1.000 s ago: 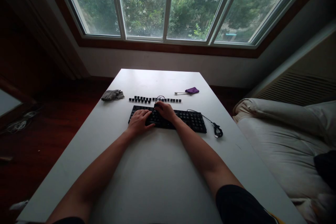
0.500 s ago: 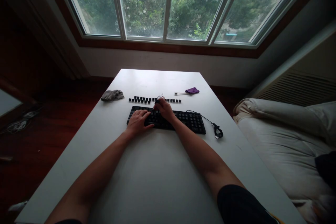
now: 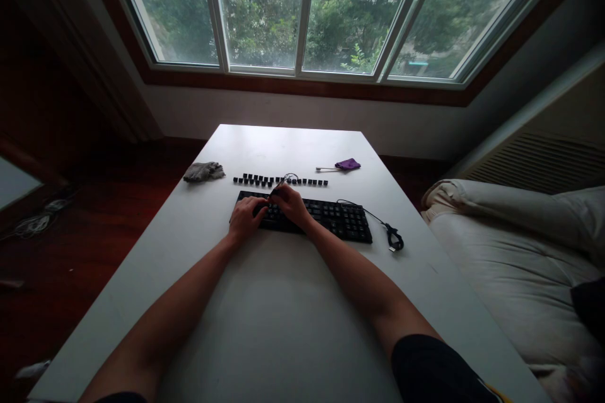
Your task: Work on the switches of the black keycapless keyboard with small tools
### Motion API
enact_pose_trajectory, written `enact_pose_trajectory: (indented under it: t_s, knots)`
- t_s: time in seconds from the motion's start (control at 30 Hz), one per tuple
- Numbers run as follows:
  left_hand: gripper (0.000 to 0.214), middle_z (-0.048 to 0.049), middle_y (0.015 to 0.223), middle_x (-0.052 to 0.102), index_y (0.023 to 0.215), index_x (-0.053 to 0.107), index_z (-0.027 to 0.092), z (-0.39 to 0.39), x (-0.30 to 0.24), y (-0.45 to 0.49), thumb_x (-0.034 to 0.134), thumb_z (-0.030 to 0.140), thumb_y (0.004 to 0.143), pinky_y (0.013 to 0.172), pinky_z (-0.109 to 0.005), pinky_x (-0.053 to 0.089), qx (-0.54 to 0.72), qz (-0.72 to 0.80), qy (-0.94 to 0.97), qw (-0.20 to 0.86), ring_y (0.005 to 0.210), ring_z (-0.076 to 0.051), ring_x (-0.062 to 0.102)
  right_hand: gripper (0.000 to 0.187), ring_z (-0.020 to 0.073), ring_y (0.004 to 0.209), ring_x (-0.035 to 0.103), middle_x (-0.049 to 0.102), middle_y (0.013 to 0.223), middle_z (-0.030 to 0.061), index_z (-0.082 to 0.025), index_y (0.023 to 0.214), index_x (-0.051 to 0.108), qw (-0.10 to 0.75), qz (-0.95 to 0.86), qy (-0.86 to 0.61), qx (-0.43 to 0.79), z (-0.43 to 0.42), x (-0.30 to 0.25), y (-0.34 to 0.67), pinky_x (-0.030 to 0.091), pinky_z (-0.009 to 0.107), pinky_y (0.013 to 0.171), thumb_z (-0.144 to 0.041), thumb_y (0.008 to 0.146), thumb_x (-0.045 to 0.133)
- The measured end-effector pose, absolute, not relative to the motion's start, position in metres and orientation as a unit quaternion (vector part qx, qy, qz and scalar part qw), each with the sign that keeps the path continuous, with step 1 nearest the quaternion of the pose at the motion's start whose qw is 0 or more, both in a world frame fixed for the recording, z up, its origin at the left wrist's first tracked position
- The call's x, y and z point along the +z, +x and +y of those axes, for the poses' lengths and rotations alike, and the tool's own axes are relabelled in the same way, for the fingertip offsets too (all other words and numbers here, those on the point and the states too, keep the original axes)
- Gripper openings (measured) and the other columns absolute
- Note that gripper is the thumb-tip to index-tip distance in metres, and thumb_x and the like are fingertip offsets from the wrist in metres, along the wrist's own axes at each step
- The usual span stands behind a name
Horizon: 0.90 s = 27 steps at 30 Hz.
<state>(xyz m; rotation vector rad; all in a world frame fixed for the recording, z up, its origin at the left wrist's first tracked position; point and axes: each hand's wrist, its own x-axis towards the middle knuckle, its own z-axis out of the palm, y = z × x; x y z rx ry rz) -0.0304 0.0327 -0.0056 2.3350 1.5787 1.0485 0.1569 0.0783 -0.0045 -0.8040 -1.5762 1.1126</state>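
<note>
A black keyboard point(image 3: 331, 217) lies across the white table, with both hands over its left half. My right hand point(image 3: 292, 204) is closed around a small wire keycap puller point(image 3: 292, 175), whose thin wire loop shows above the fingers. My left hand point(image 3: 246, 217) rests on the keyboard's left end. Its thumb and index finger come together beside the right fingertips, and whatever is between them is too small and dark to make out. Behind the keyboard, loose black keycaps point(image 3: 258, 179) stand in uneven rows.
A crumpled grey cloth point(image 3: 204, 171) lies at the left table edge. Back right are a purple pouch or cloth point(image 3: 348, 164) and a thin white-tipped stick point(image 3: 326, 169). The keyboard's bundled cable point(image 3: 394, 238) lies to the right. A padded couch point(image 3: 496, 252) stands beside the table.
My right hand has moved slightly left and towards me, to my left fingertips. My left thumb has drawn in from its spread position towards the index finger.
</note>
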Motion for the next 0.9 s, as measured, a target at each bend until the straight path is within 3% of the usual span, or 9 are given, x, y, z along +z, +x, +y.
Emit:
enact_pose_trajectory:
  t_s: [0.17, 0.53, 0.9]
  knots:
    - [0.025, -0.0045, 0.108, 0.07, 0.114, 0.065, 0.025, 0.033, -0.006, -0.031, 0.059, 0.036, 0.092, 0.092, -0.041, 0.049, 0.353, 0.516, 0.775, 0.089, 0.102, -0.024, 0.063, 0.028, 0.0195, 0.078, 0.068, 0.067, 0.082, 0.002, -0.023, 0.095, 0.057, 0.495, -0.657, -0.321, 0.47, 0.082, -0.008, 0.157, 0.057, 0.035, 0.076, -0.045, 0.081, 0.067]
    - [0.022, -0.0048, 0.102, 0.07, 0.104, 0.066, 0.024, 0.036, -0.008, -0.035, 0.064, 0.041, 0.09, 0.09, -0.042, 0.05, 0.352, 0.52, 0.772, 0.097, 0.101, -0.025, 0.063, 0.018, 0.0143, 0.065, 0.056, 0.063, 0.073, -0.0014, -0.021, 0.093, 0.062, 0.462, -0.73, -0.378, 0.332, 0.074, 0.0, 0.155, 0.046, 0.027, 0.065, -0.037, 0.084, 0.063]
    - [0.023, -0.0058, 0.101, 0.067, 0.097, 0.065, 0.022, 0.038, -0.009, -0.036, 0.064, 0.044, 0.089, 0.086, -0.037, 0.05, 0.368, 0.524, 0.762, 0.098, 0.097, -0.024, 0.062, 0.018, 0.0128, 0.062, 0.053, 0.062, 0.069, -0.0023, -0.02, 0.092, 0.06, 0.468, -0.734, -0.368, 0.326, 0.071, -0.003, 0.152, 0.042, 0.025, 0.062, -0.036, 0.084, 0.063]
